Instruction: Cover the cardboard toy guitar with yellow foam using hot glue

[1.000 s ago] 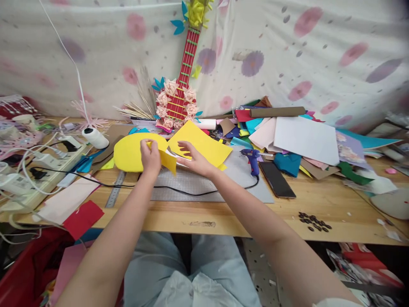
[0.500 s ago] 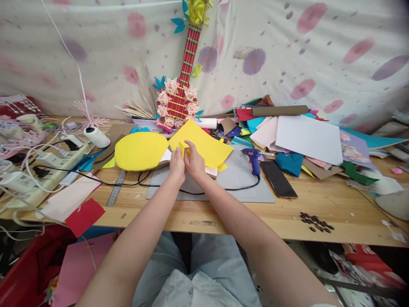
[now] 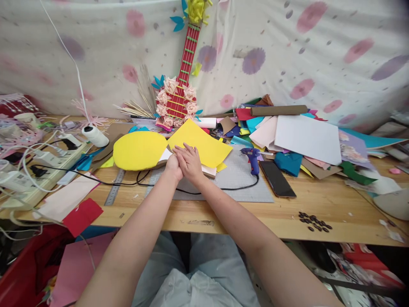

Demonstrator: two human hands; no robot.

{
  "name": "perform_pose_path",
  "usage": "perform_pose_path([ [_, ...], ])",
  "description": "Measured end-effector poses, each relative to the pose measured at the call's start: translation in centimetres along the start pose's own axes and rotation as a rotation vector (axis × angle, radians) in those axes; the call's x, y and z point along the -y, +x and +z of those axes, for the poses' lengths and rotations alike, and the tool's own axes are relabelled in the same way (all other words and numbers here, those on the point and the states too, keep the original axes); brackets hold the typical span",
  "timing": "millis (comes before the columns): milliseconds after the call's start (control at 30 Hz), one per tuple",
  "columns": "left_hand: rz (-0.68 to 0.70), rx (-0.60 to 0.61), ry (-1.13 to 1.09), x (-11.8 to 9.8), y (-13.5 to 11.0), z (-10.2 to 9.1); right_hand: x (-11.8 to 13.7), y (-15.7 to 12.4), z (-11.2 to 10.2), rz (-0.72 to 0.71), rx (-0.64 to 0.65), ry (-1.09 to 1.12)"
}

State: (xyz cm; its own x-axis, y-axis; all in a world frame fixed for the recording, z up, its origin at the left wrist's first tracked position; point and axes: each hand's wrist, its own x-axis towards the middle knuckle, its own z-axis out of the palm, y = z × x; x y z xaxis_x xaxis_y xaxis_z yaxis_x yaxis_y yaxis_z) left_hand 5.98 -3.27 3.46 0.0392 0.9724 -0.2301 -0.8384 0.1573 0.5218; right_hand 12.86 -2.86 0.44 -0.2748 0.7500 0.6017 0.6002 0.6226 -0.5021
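The grip is two bare hands pressed together above a gray cutting mat [image 3: 258,195] on the wooden surface [image 3: 191,213]: the left hand [image 3: 174,167] against the right hand [image 3: 189,161], palms meeting, right fingers straight and slightly apart; whether anything thin lies between them cannot be told. Just beyond, to the left, rests a yellow oval piece [image 3: 139,151], a white patch showing at its right end. It looks light, smooth-faced and fairly stiff, so opposite rims seem the best hold, sparing the face. Directly behind the hands, a yellow sheet [image 3: 206,143] lies slanted; probably thin, bendy and easily creased, it calls for a flat pinch at its right corner. Farther back stands a red guitar-shaped piece [image 3: 183,80], its pale roses [image 3: 170,86] likely fragile.
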Motion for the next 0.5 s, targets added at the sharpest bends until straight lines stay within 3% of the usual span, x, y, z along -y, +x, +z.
perform_pose_path([
  [167, -0.094, -0.04, 0.033, 0.2, -0.9, 0.4, -0.5, 0.6, -0.2, 0.056, -0.06, -0.133],
  [300, 0.009, -0.046, 0.054, 1.2, -0.7, 0.2, -0.3, 1.4, -0.5, 0.082, -0.107, -0.227],
  [500, 0.116, -0.147, 0.044, 1.5, -0.3, 0.7, 0.3, 2.0, -0.2, 0.161, 0.015, -0.17],
])
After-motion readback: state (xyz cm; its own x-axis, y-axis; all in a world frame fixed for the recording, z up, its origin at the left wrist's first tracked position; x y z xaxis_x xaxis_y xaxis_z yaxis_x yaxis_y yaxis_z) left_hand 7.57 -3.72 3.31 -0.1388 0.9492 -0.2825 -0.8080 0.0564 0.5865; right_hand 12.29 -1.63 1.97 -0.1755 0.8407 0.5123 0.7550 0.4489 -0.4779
